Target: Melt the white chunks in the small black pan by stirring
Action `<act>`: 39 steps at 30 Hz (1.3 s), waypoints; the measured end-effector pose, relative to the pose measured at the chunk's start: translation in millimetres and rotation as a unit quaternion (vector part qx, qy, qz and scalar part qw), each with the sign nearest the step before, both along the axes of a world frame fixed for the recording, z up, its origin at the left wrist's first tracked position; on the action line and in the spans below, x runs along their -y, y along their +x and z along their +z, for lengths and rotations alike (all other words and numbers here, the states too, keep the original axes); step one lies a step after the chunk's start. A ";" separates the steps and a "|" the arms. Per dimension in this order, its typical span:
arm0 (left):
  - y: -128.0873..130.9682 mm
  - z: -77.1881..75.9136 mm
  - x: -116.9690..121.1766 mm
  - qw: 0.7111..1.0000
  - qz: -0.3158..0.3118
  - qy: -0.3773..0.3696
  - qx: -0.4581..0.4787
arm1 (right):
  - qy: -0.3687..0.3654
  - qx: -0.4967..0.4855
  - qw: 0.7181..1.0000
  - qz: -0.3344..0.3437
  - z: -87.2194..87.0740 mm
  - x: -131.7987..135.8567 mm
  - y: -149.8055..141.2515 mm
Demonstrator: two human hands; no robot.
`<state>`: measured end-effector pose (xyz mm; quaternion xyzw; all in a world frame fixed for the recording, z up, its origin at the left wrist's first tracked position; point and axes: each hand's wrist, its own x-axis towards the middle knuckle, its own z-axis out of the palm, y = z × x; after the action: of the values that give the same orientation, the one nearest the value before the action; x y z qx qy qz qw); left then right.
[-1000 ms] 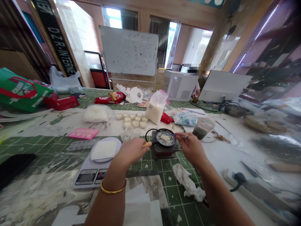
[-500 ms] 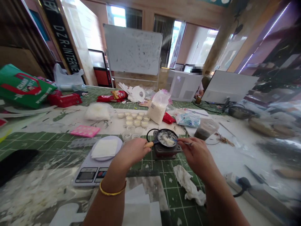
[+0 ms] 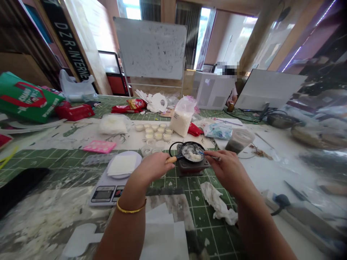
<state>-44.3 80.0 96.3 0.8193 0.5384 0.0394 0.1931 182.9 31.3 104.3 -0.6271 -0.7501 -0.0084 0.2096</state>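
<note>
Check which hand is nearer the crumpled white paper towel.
Right. The right hand is just beyond the crumpled white paper towel, not touching it; the left hand, on the wooden handle of the small black frying pan, is farther off to its left.

Green cutting mat — kitchen scale, crumpled tissue
</note>
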 end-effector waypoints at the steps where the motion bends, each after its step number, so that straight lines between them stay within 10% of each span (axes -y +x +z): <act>1: -0.1 0.2 0.1 1.000 -0.001 0.001 0.001 | -0.001 0.002 1.000 -0.001 0.4 0.4 1.0; 39: 2.8 2.8 1.9 1.000 0.001 -0.004 0.009 | 0.023 -0.007 0.999 0.022 0.8 -3.3 -1.2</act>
<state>-41.5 78.1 99.0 0.8178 0.5372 0.0449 0.2016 181.8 34.6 105.1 -0.6058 -0.7615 -0.0170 0.2298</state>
